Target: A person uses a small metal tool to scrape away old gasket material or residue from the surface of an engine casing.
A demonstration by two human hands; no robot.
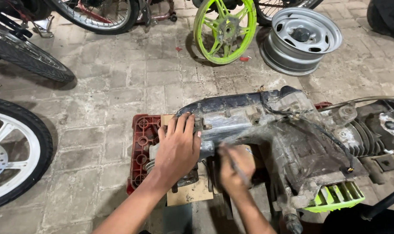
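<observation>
No pkgs, labels, signs or screens.

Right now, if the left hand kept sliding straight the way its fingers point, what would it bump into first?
The left hand lies flat on the engine casing, fingers pointing up and away. It would likely slide off the casing's dark top edge onto the paving floor; the green wheel stands much farther off.
</observation>
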